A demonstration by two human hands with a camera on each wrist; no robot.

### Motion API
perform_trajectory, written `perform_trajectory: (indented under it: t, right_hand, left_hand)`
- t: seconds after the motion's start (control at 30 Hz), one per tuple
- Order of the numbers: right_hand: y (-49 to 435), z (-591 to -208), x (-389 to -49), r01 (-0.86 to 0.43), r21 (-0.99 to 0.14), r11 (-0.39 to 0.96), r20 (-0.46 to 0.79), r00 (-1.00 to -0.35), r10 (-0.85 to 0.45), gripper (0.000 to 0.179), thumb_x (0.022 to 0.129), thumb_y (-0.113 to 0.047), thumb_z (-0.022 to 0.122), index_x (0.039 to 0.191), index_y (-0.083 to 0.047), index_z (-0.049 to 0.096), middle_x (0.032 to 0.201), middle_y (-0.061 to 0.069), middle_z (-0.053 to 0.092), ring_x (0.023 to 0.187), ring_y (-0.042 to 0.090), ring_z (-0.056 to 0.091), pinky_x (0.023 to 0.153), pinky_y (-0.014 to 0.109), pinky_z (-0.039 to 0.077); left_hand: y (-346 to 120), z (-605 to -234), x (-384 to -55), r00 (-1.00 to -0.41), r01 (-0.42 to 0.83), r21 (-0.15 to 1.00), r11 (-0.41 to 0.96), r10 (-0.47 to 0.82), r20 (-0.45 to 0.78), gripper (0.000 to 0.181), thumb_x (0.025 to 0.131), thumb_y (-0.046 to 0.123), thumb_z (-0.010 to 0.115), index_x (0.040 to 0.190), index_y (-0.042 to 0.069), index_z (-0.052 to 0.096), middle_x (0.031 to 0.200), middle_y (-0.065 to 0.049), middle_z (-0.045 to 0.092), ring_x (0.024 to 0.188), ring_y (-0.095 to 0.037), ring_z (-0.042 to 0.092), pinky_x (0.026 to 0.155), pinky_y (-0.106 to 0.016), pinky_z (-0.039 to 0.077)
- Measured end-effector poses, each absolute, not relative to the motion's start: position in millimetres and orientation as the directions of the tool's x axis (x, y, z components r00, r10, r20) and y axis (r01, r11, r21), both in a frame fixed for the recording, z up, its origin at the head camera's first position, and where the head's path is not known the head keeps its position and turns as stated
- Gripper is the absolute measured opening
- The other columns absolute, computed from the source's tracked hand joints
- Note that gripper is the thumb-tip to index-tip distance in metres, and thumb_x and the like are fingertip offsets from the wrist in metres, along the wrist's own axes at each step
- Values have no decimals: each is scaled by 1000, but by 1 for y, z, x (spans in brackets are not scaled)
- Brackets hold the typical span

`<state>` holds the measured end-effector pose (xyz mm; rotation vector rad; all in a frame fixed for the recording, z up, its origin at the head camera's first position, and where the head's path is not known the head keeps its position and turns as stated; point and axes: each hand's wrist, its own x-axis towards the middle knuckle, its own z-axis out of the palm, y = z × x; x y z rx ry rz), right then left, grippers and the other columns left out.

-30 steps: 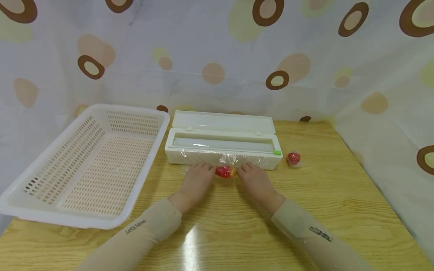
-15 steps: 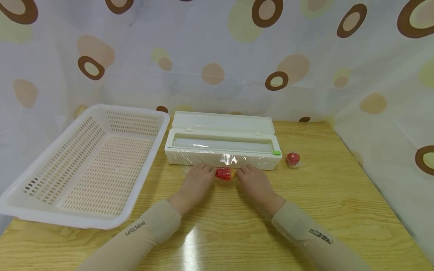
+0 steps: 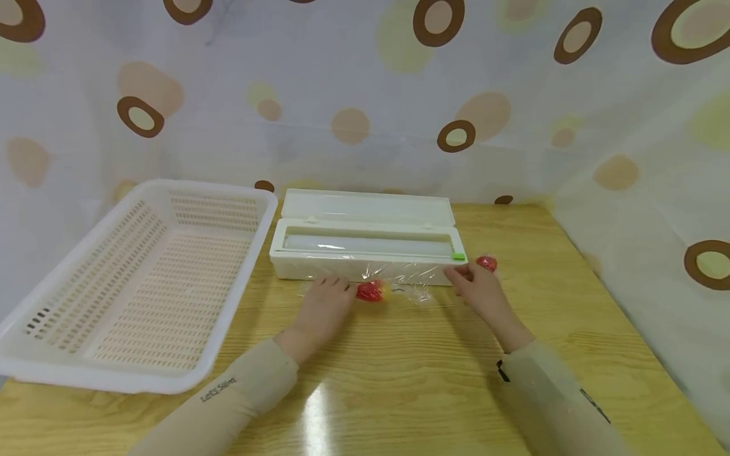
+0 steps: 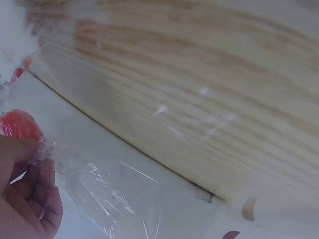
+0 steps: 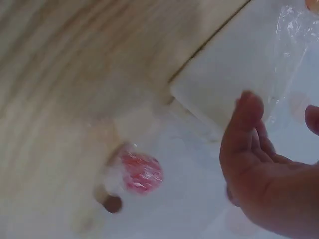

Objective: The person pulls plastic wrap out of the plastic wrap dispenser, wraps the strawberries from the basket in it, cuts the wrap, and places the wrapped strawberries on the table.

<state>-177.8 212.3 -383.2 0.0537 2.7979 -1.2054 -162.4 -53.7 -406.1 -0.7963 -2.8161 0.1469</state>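
A small red-and-yellow piece (image 3: 371,291) wrapped in cling film lies in front of the white cling film dispenser (image 3: 365,269). My left hand (image 3: 326,304) is at its left end. In the left wrist view, thumb and fingers pinch the gathered cling film (image 4: 46,149) beside the red piece. A clear sheet of film (image 3: 419,292) runs from the piece up to the dispenser's front. My right hand (image 3: 481,294) hovers by the dispenser's right end, holding nothing, thumb and fingers apart in the right wrist view. Behind it sits a second red wrapped piece (image 3: 487,262).
The dispenser's lid (image 3: 367,206) stands open at the back, with the film roll (image 3: 365,244) inside and a green slider (image 3: 459,256) at its right end. A large white slotted basket (image 3: 242,272) occupies the left of the wooden table (image 3: 399,386). A dotted curtain (image 3: 319,82) hangs behind.
My right hand has let go of the film at the piece's right end and moved right to the dispenser's corner. The left hand stays in place. The head view has shifted slightly.
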Motion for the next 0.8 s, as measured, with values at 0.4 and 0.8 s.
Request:
perform_trajectory:
  t: [0.4, 0.8]
  right_hand:
    - [212, -400, -204, 313, -907, 282, -365, -918, -156, 31, 99, -26, 44, 72, -16, 57, 62, -11, 53, 54, 1, 45, 53, 18, 39]
    - [212, -393, -206, 171, -370, 913, -224, -970, 91, 66, 85, -68, 43, 68, -7, 59, 59, -1, 46, 55, 14, 42, 47, 26, 30]
  left_hand:
    - [-56, -405, -160, -824, 509, -149, 848, 530, 200, 24, 88, 12, 62, 111, 12, 65, 106, -2, 66, 102, -18, 59, 89, -32, 48]
    - [-55, -405, -159, -826, 506, -149, 849, 527, 200, 25, 89, 11, 60, 114, 13, 63, 104, -2, 65, 100, -18, 58, 85, -32, 46]
